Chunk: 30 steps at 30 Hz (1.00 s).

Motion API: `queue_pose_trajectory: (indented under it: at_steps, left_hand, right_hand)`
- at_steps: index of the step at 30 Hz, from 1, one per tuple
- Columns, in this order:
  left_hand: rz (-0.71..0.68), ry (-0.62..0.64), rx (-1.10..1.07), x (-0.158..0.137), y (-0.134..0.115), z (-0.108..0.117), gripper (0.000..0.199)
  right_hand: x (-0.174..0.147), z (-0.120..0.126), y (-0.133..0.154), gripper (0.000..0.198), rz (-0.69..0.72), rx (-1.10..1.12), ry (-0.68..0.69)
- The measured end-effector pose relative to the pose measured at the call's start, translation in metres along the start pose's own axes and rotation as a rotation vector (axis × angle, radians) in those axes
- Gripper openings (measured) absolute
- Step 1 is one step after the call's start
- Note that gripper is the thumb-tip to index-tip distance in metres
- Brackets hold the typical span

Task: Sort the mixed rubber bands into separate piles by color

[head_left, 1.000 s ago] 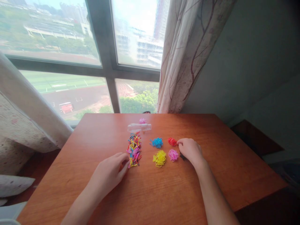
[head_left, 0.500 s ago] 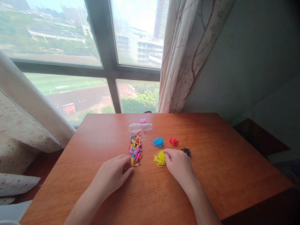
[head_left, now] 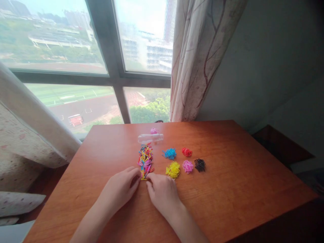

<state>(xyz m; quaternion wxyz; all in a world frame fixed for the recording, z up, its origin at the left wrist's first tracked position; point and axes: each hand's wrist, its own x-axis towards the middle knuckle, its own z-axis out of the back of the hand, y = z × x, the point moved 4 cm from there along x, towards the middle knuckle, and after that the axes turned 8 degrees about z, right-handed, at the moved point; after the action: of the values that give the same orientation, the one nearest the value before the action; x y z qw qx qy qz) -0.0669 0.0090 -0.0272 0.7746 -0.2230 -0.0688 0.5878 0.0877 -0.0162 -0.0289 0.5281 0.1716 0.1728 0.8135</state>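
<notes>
A mixed heap of small coloured rubber bands (head_left: pixel 145 157) lies on the wooden table in front of me. My left hand (head_left: pixel 124 185) is at the heap's near left edge, its fingers curled and thumb close to the fingertips. From the right, my right hand (head_left: pixel 163 192) reaches the heap's near end, index finger and thumb closed together. Whatever either hand pinches is too small to make out. Right of the heap are single-colour piles: blue bands (head_left: pixel 169 153), red bands (head_left: pixel 186 152), yellow bands (head_left: pixel 173 169), pink bands (head_left: pixel 188 166) and black bands (head_left: pixel 199 165).
Behind the mixed heap lies a clear plastic tube-like container (head_left: pixel 150 138), with a pink object (head_left: pixel 154 131) just past it. The wooden table (head_left: pixel 227 189) ends at a window (head_left: pixel 116 81) with curtains (head_left: pixel 192 67) on both sides.
My right hand has moved left from beside the yellow bands to the mixed heap, uncovering the pink pile and more of the black one. My left hand has barely moved.
</notes>
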Motion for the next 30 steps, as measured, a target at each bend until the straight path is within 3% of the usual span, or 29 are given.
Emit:
queue_pose_trajectory:
  at_steps: [16, 26, 30]
  left_hand:
    - [0.046, -0.003, 0.043, 0.001, 0.001, -0.003, 0.016]
    - [-0.024, -0.042, -0.217, -0.003, -0.006, 0.011, 0.017]
    - [-0.019, -0.07, -0.215, -0.001, -0.007, 0.013, 0.018]
  right_hand:
    - [-0.008, -0.012, -0.01, 0.009, 0.007, 0.031, -0.044]
    - [-0.011, -0.012, -0.011, 0.011, 0.011, 0.036, -0.055]
    - [-0.011, -0.012, -0.011, 0.01, 0.009, 0.045, -0.06]
